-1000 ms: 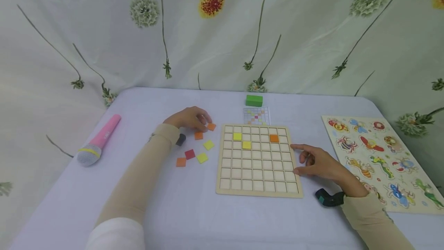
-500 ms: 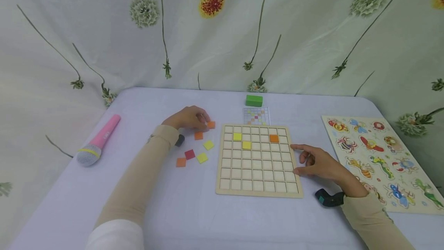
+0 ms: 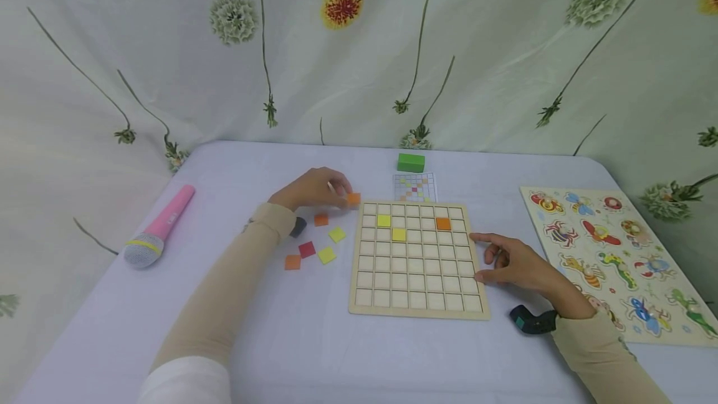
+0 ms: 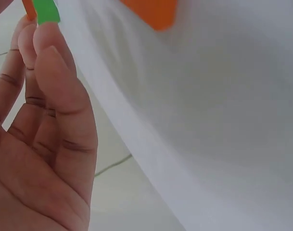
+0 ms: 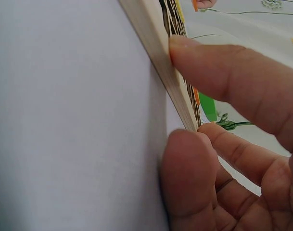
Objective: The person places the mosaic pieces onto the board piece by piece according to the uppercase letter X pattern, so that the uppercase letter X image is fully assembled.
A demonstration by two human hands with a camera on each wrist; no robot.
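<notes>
My left hand [image 3: 313, 189] pinches an orange square tile [image 3: 353, 199] just beside the upper left corner of a wooden grid board [image 3: 419, 314]. In the left wrist view a strip of the orange tile [image 4: 29, 8] shows at the fingertips. Two yellow tiles and one orange tile [image 3: 443, 224] lie in cells of the board. With thumb and index fingertip, my right hand [image 3: 515, 264] touches the board's right edge; its other fingers are bent and hold nothing. The right wrist view shows the thumb against the board's wooden edge [image 5: 160, 62].
Left of the board lie loose tiles: orange [image 3: 293, 262], red [image 3: 306, 249] and yellow [image 3: 327, 255]. A printed pattern card [image 3: 414, 187] and a green block [image 3: 411, 163] are behind it. A pink microphone [image 3: 168, 220] lies left, an insect puzzle board [image 3: 611, 254] right.
My left hand has moved right with the orange tile, from among the loose tiles to the board's upper left corner. The right hand has stayed at the board's edge.
</notes>
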